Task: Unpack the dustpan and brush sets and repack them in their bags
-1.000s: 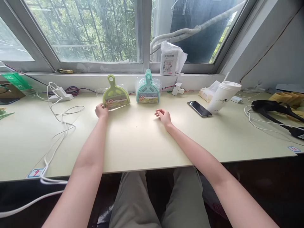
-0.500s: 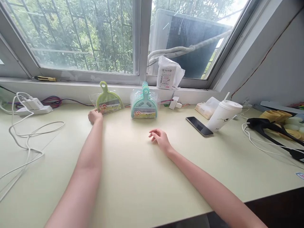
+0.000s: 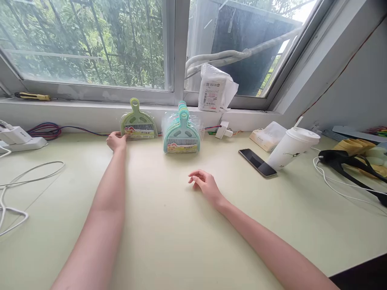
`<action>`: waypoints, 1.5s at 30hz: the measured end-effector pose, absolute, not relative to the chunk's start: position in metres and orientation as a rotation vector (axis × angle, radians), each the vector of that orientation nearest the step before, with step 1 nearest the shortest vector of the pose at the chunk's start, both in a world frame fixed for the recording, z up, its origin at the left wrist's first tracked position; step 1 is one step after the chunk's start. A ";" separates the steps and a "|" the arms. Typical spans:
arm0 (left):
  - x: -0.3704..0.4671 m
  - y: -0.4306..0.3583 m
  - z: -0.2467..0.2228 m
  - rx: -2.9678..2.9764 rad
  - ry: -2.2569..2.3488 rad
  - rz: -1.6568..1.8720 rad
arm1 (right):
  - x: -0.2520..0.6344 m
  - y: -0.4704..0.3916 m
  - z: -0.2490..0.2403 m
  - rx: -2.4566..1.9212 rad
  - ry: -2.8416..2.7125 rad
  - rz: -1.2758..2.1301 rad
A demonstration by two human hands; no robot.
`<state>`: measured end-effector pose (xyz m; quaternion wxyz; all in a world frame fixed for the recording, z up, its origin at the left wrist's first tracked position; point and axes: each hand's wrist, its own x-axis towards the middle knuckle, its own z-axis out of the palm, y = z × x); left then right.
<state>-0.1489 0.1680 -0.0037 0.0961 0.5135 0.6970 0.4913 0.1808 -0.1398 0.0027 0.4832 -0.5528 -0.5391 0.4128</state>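
While the left arm reaches far across the pale table [image 3: 169, 241], the left hand [image 3: 115, 141] rests at the lower left corner of the green dustpan set [image 3: 138, 126], which stands in clear wrapping against the ledge below the window [image 3: 90, 40]. Its fingers curl around the pack's edge and touch the wrapping; how firmly they close on it cannot be told, as the back of the hand hides the fingertips. The right hand [image 3: 205, 185] lies palm down on the bare table, well apart from the packs, holding nothing. Its fingers [image 3: 195, 177] are loosely parted and slightly bent, pointing left. A stack of teal dustpan sets [image 3: 182, 133], also wrapped, stands just beside the green one, to its right. Farther right lie a phone [image 3: 257, 162], face up, and a white lidded cup [image 3: 292, 148] with a straw. White cables [image 3: 30, 177] trail over the table's left side.
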 end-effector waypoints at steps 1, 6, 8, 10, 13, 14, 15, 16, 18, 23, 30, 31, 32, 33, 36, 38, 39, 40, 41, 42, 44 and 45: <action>-0.148 0.168 -0.005 1.480 2.087 1.480 | 0.181 -0.140 0.003 -1.350 -1.316 1.005; -0.141 0.168 -0.011 1.520 1.924 1.514 | 0.181 -0.141 0.003 -1.359 -1.325 1.006; -0.139 0.164 -0.012 1.542 1.899 1.521 | 0.182 -0.140 0.003 -1.364 -1.328 0.998; -0.136 0.156 -0.012 1.598 1.905 1.545 | 0.182 -0.139 0.002 -1.375 -1.334 0.984; -0.129 0.136 -0.009 1.765 1.909 1.595 | 0.183 -0.138 0.001 -1.395 -1.349 0.962; -0.124 0.127 -0.007 1.836 1.898 1.593 | 0.183 -0.138 0.000 -1.399 -1.355 0.957; -0.118 0.118 -0.005 1.910 1.883 1.572 | 0.183 -0.137 0.000 -1.401 -1.363 0.953; -0.110 0.109 -0.003 1.978 1.865 1.541 | 0.183 -0.137 -0.001 -1.401 -1.371 0.948; -0.090 0.090 0.000 2.107 1.766 1.442 | 0.184 -0.136 -0.002 -1.405 -1.389 0.937; -0.031 0.053 -0.003 2.106 1.585 1.342 | 0.186 -0.134 -0.003 -1.424 -1.447 0.906; 0.005 0.033 -0.001 1.990 1.822 1.268 | 0.188 -0.134 -0.001 -1.416 -1.493 0.888; 0.006 0.033 0.002 1.974 1.850 1.242 | 0.188 -0.134 -0.001 -1.413 -1.496 0.886; 0.007 0.032 0.006 1.973 1.859 1.208 | 0.188 -0.134 -0.002 -1.408 -1.502 0.883; 0.008 0.032 0.009 1.992 1.843 1.167 | 0.188 -0.134 -0.003 -1.399 -1.512 0.880; 0.012 0.024 0.018 2.095 1.651 1.066 | 0.189 -0.130 -0.004 -1.359 -1.549 0.859; 0.015 0.013 0.021 2.066 1.467 1.072 | 0.192 -0.128 -0.004 -1.356 -1.572 0.754; 0.016 0.007 0.021 2.004 1.386 1.096 | 0.194 -0.127 -0.004 -1.361 -1.586 0.661; 0.018 0.000 0.021 1.919 1.321 1.126 | 0.197 -0.126 -0.004 -1.364 -1.605 0.551; 0.019 -0.008 0.020 1.829 1.275 1.149 | 0.199 -0.126 -0.004 -1.368 -1.628 0.442; 0.020 -0.015 0.019 1.738 1.256 1.167 | 0.200 -0.127 -0.003 -1.365 -1.668 0.358; 0.022 -0.030 0.018 1.577 1.269 1.175 | 0.202 -0.130 -0.002 -1.365 -1.749 0.274; 0.023 -0.037 0.017 1.506 1.285 1.173 | 0.202 -0.132 -0.002 -1.381 -1.783 0.230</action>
